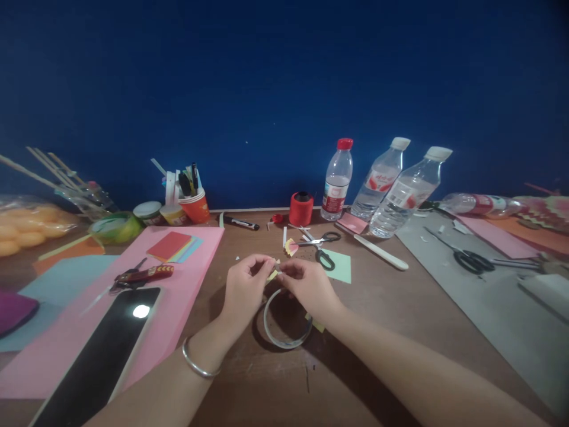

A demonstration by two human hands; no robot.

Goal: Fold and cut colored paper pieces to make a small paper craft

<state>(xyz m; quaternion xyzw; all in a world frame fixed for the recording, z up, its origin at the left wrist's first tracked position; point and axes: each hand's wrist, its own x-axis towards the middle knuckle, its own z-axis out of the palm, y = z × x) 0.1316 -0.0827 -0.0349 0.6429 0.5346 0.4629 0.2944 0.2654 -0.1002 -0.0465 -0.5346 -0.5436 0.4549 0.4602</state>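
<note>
At the middle of the table my left hand (250, 283) and my right hand (310, 286) meet, thumbs and fingertips pinched together. Between the fingertips shows a small piece of yellow paper (272, 274); its exact shape is mostly hidden. Just below the fingers is a thin whitish ring (268, 332), its top edge close to the right fingertips. Whether the fingers touch the ring I cannot tell. Another yellow scrap (317, 325) shows by the ring's right side, partly behind my right wrist. Scissors with black handles (326, 259) lie beyond my right hand, on a light green paper square (342, 267).
Three water bottles (336, 184) and a red thread spool (301, 210) stand at the back. Pink paper (189, 279) with a phone (106, 350) and a folding knife (151, 273) lies left. A grey mat (448, 296) with scissors (473, 262) covers the right. Behind is a blue wall.
</note>
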